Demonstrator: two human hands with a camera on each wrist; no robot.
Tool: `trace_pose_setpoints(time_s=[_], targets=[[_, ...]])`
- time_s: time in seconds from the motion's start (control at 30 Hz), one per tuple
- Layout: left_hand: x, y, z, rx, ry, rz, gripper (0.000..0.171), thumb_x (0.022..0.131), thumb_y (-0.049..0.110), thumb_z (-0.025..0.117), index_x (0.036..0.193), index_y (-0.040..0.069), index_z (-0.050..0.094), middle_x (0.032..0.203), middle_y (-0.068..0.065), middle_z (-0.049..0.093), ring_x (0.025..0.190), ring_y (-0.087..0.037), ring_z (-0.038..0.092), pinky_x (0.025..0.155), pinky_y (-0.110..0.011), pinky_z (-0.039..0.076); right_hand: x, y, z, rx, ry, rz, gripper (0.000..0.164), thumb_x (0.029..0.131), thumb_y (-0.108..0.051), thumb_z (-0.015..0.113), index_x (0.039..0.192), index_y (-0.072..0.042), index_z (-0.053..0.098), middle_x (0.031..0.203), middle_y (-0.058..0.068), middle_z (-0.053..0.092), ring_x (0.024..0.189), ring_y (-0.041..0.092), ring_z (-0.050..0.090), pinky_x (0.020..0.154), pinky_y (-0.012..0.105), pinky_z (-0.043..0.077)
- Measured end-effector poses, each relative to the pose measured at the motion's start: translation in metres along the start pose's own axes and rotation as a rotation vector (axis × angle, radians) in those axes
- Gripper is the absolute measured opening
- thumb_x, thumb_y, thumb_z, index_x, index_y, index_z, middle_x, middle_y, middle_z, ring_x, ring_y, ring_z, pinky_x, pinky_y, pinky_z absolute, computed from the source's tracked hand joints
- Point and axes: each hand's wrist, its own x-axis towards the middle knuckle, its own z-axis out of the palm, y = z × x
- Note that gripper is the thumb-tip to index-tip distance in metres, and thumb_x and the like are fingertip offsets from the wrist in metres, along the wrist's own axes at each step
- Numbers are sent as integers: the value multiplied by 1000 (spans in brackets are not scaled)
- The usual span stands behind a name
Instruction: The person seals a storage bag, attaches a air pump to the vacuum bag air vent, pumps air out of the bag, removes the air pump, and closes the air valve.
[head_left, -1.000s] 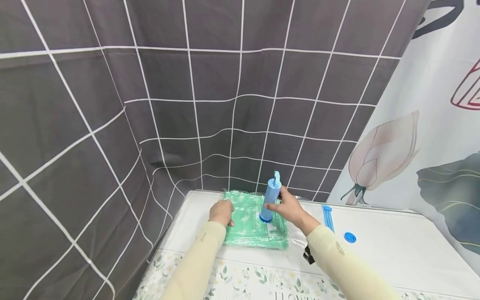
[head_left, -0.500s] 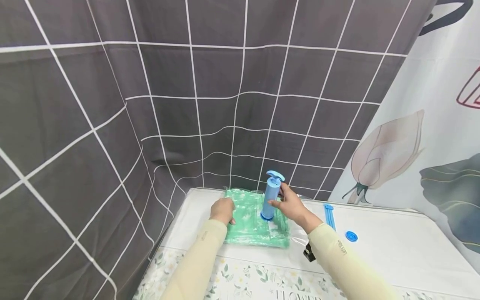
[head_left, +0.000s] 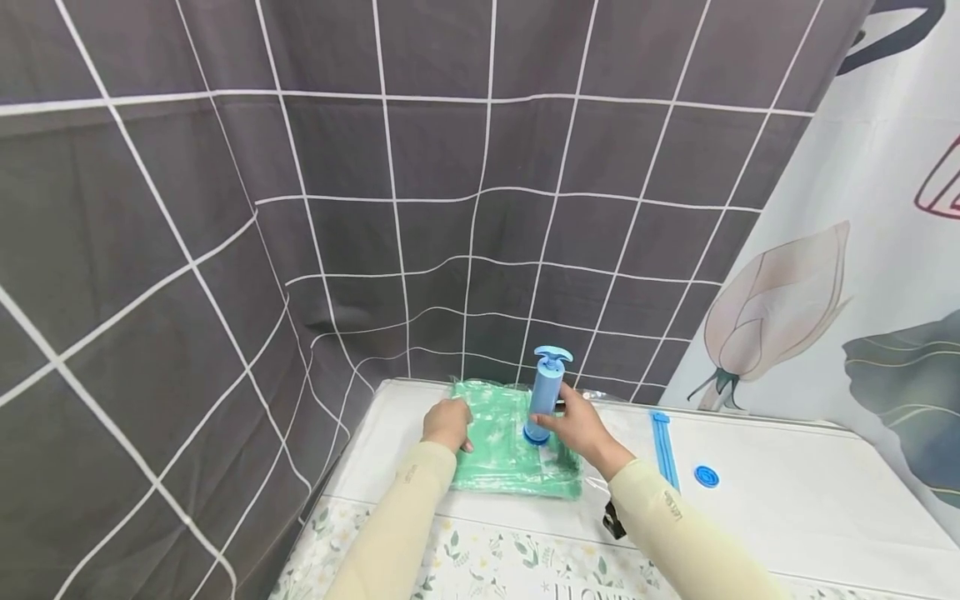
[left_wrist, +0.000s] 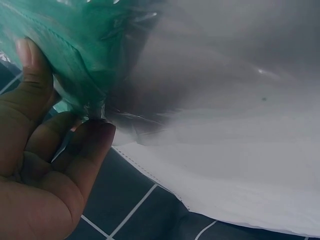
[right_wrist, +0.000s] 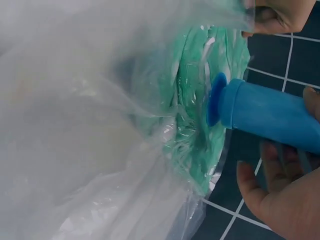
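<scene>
A clear vacuum storage bag (head_left: 498, 467) with green, white-patched fabric folded inside lies on the white surface. At its left edge is my left hand (head_left: 447, 423); in the left wrist view the thumb lies over the bag (left_wrist: 65, 60) and curled fingers grip its edge from below. My right hand (head_left: 583, 429) holds the barrel of a blue hand pump (head_left: 545, 400), thumb on one side and fingers on the other. The pump stands nearly upright, its round base against the bag's top, its T-shaped handle down close to the barrel.
To the right lie a blue zip strip (head_left: 664, 450) and a round blue cap (head_left: 706, 476). Transparent bag film (right_wrist: 100, 125) spreads widely in the right wrist view. A dark gridded curtain (head_left: 420, 233) hangs behind and at the left. Floral cloth (head_left: 480, 546) covers the front.
The pump's handle has turned from end-on to crosswise as seen from the head, its base staying on the bag. The left hand keeps its place at the bag's left edge.
</scene>
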Motion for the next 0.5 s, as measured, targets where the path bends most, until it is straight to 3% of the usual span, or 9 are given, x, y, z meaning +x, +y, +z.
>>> trace_pose_setpoints(time_s=[0.23,0.5], targets=[[3,3,4,21,12,12,58,70,15,95,125,0,84,129,-22,84,103,-33,83,96,-43,71,-7,2,-17,73,48,-6,73,110,-14,72,165,11,31,153,38,61,144,52,64,120,64,58],[4,2,6,53,2,19,62,69,16,97,127,2,84,130,-19,85,114,-38,83,111,-51,67,-33,14,-74,-16,116,-4,67,109,-17,74,160,12,41,146,39,65,133,52,70,114,62,62]])
